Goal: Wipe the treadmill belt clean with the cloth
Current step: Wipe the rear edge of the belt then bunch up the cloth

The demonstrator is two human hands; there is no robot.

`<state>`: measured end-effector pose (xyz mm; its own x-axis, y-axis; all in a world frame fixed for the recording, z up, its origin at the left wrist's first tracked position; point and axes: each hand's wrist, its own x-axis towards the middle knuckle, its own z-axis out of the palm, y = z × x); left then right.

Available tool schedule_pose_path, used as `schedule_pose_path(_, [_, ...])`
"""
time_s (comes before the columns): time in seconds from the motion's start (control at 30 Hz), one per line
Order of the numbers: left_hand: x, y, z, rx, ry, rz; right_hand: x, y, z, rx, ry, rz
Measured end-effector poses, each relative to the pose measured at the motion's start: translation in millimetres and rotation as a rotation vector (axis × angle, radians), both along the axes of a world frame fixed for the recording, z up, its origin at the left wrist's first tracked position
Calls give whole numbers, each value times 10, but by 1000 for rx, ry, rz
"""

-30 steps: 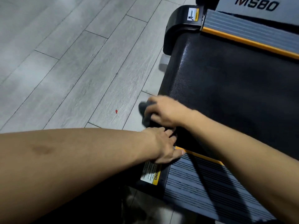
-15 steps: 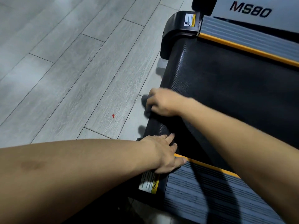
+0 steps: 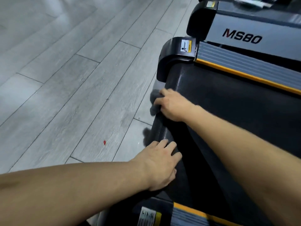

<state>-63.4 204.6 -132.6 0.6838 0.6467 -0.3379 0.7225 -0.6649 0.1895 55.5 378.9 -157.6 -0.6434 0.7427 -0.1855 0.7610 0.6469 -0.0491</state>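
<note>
The fingers (image 3: 158, 101) of my right hand (image 3: 171, 105) were curled around a dark grey cloth (image 3: 154, 101), gripping it against the rounded end of the black treadmill belt (image 3: 228, 103), where the belt wraps over the roller; part of the cloth hung past the belt's edge above the floor (image 3: 65, 79). The fingers (image 3: 169, 146) of my left hand (image 3: 160, 165) lay straight and slightly spread, pressed flat on the same belt end, nearer to me and well apart from the cloth. Grey side rails with orange trim (image 3: 244, 75) bordered the belt on both sides. A black end cap (image 3: 174, 54) carried a yellow warning label (image 3: 186, 45). A small red speck (image 3: 104, 142) lay on the grey plank floor.
</note>
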Motion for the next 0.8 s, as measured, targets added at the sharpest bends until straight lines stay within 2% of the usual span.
schedule_pose_path(0.07, [-2,176,-153,132,-90,-45,-24,-230,0,-78,83,79])
schedule_pose_path(0.13, [12,307,-329,176,-141,-143,38,-356,27,-158,96,204])
schedule_pose_path(0.27, [4,421,-605,198,-272,-207,130,52,14,-155,42,233])
schedule_pose_path(0.43, [-41,491,-746,135,-371,-179,345,1168,-38,46,30,-167])
schedule_pose_path(0.53, [-28,485,-750,151,-367,-174,261,1319,-72,86,22,-281])
schedule_pose_path(0.6, [-37,490,-748,164,-378,-159,108,1098,-87,61,5,-198])
schedule_pose_path(0.7, [-47,497,-760,148,-396,-154,-28,634,-91,-48,-24,101])
schedule_pose_path(0.77, [-37,496,-777,158,-398,-156,-44,571,-87,-58,-72,180])
schedule_pose_path(0.8, [-28,494,-792,182,-386,-160,-26,653,-94,3,-87,164])
